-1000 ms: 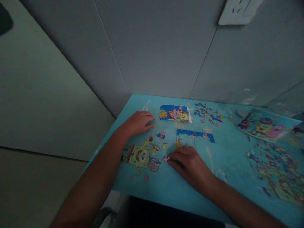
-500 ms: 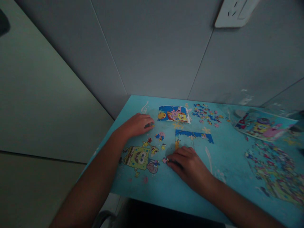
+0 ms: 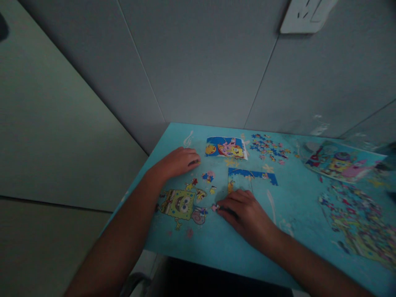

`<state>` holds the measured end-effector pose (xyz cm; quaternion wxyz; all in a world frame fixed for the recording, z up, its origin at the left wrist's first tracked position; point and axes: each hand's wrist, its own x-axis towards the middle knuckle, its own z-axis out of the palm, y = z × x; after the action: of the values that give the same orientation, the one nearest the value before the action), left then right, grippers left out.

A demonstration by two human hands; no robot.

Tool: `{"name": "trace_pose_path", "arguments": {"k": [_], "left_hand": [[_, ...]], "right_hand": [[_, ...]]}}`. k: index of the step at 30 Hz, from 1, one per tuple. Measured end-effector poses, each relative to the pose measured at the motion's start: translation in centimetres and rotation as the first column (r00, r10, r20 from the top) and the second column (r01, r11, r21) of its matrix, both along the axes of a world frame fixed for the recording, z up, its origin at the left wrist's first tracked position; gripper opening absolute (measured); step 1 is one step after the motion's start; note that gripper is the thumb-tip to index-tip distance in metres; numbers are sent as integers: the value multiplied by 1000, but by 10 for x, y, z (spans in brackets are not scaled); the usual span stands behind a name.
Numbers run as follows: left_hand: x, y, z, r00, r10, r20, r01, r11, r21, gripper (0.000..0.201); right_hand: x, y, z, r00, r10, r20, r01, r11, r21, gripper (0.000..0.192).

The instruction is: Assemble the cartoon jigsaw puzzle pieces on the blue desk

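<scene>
The right fingers (image 3: 228, 203) pinch a pink puzzle piece (image 3: 214, 208) near an unfinished blue puzzle (image 3: 242, 171).

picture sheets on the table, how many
2: a smaller sheet behind the partly assembled jigsaw, and a larger sheet at right, behind the big pile of puzzle pieces. Others could be hidden beneath.

probably someone's room at home, cartoon-print table (image 3: 297, 206) right up against a plain grey panelled wall (image 3: 204, 74), ordinary white socket plate (image 3: 306, 16) up top, big pale panels (image 3: 46, 123) at left, colourful jigsaw pieces (image 3: 268, 147) scattered about
</scene>
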<state>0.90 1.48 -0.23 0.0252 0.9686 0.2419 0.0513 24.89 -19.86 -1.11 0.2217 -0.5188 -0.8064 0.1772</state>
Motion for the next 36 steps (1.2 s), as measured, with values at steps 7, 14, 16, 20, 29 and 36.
{"name": "trace_pose_path", "arguments": {"k": [7,14,16,20,29,36], "left_hand": [[0,-2,2,1000,12,-6,-12,1000,6,25],[2,-4,6,1000,28,-9,-28,999,-14,24],[2,-4,6,1000,25,-8,-25,1000,-13,25],[2,-4,7,1000,14,-1,-14,999,-31,26],[3,-4,7,1000,19,-20,-19,1000,4,29],[1,-1,2,1000,15,-24,-14,1000,27,26]], "right_hand": [[1,1,1,1000,2,-17,-2,1000,4,15],[1,0,1,1000,9,-22,-9,1000,9,15],[1,0,2,1000,8,-21,-8,1000,1,15],[0,1,4,1000,13,-23,-14,1000,-8,13],[3,3,2,1000,0,-30,0,1000,7,21],[-6,46,7,987,-146,74,143,989,39,29]]}}
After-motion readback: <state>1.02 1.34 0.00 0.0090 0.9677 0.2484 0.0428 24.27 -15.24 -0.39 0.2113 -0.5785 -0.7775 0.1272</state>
